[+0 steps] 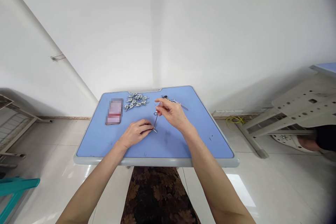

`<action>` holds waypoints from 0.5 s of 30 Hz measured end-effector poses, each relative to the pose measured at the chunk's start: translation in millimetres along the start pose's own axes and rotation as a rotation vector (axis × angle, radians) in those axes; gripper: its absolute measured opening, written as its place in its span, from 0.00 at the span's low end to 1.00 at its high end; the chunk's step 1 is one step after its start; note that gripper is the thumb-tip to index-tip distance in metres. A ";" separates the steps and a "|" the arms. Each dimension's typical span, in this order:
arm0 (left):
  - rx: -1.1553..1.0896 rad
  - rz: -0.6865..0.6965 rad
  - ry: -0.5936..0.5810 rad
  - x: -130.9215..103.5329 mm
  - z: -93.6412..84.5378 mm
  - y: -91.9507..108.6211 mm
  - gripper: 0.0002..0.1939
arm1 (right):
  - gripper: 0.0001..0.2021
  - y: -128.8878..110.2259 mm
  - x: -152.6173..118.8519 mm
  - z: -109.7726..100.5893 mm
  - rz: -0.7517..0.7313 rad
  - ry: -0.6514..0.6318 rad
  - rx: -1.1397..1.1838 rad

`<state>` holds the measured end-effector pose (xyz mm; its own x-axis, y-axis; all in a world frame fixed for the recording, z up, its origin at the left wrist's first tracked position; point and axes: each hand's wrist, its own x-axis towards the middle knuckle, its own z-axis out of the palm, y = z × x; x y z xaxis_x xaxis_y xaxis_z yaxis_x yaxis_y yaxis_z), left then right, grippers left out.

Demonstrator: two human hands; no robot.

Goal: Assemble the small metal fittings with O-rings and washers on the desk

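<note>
My right hand (170,112) pinches the reddish, partly clear handle of a screwdriver (155,121) above the middle of the blue table. Its thin shaft slants down to a small metal part (155,131) on the tabletop. My left hand (136,132) rests low on the table, with its fingertips closed on that part and hiding some of it. A small dark ring (155,113) shows beside the screwdriver's shaft. Toward the back lies a pile of silvery metal fittings (135,101). Behind my right hand, thin metal rods (182,105) and small dark pieces are partly hidden.
A flat phone-like object (114,112), blurred out, lies at the table's left (89,147). White wall stands directly behind. Another desk (288,108) and a person's shoe (291,142) are at right, with a yellow cable (233,120) on the floor. A teal stool (18,185) is lower left.
</note>
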<state>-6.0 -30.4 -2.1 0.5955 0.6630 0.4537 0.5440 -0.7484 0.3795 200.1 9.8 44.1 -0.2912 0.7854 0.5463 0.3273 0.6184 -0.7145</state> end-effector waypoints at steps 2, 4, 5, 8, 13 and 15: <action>0.018 0.006 -0.010 -1.2 -1.3 -0.1 0.13 | 0.11 -0.4 -0.1 0.7 -0.009 0.001 0.004; 0.053 0.003 -0.017 -1.6 -1.7 -0.4 0.14 | 0.11 -1.0 0.0 1.1 -0.019 0.000 0.004; 0.073 0.002 -0.021 -1.5 -1.7 -0.7 0.14 | 0.11 -1.3 0.0 1.2 -0.023 0.000 0.004; 0.122 0.023 -0.027 -1.1 -1.2 -1.8 0.14 | 0.11 -2.6 -0.1 1.5 -0.023 -0.002 0.005; 0.122 0.036 -0.046 -1.2 -0.7 -3.4 0.14 | 0.11 -4.4 -0.9 1.7 -0.004 0.040 0.046; 0.108 0.023 -0.049 -1.0 -0.7 -2.8 0.14 | 0.10 -4.6 -1.0 1.6 -0.001 0.083 0.081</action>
<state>-8.6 -29.0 -3.0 0.6351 0.6479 0.4206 0.5888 -0.7585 0.2794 197.5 6.1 46.2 -0.2149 0.7866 0.5789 0.2528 0.6173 -0.7450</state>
